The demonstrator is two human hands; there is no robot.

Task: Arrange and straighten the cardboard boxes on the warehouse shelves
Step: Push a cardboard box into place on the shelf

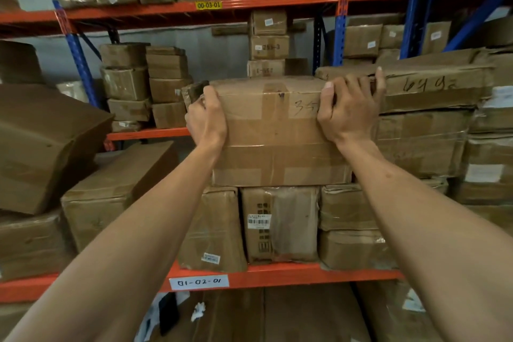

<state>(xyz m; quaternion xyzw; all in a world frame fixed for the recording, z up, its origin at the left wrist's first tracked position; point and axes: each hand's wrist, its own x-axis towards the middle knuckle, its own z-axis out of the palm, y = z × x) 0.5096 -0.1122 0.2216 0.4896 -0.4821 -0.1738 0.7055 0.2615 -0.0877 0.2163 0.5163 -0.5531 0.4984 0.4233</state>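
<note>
Nearest, two bare forearms reach up and forward from the bottom corners. Below them runs the orange shelf beam (pixel 277 275) with a white label (pixel 199 282) reading 01-02-01. On this shelf stands a row of three wrapped boxes; the middle one (pixel 280 223) carries a barcode sticker.

On top of that row rests the taped box (pixel 274 133), brown, crossed with tape and marked with handwritten digits. The left hand (pixel 206 116) grips its upper left corner, thumb over the top edge and fingers wrapped round the side. The right hand (pixel 348 108) clamps its upper right corner, thumb on the front face, fingers curled over the top, the index finger raised against the neighbouring long box (pixel 433 86), which lies just to the right and touches the taped box.

To the left, a large tilted box (pixel 44 144) leans on another carton (pixel 116 189).

Farther back, a stack of small boxes (pixel 269 46) rises behind the taped box, and more small boxes (pixel 144 83) stand at far left. Above, a far beam bears a yellow tag (pixel 208 5) reading 00-03-01.
</note>
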